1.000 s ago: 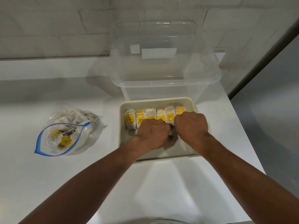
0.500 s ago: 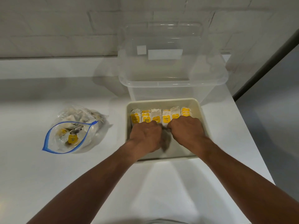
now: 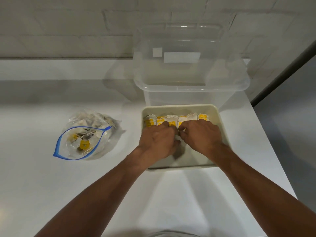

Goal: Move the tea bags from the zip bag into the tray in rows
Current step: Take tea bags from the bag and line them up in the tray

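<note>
A beige tray stands on the white counter, with a row of white and yellow tea bags upright along its far wall. Both hands are inside the tray just in front of that row. My left hand and my right hand meet at their fingertips, fingers curled down, and pinch a white tea bag between them; most of it is hidden. The open zip bag with a blue rim lies to the left and holds several more tea bags.
A large clear plastic bin stands right behind the tray, against the tiled wall. The counter's right edge runs close beside the tray, with the floor below it.
Both hands have stayed in the tray and shifted a little toward its left, working at the middle of the row. The zip bag has not moved.
</note>
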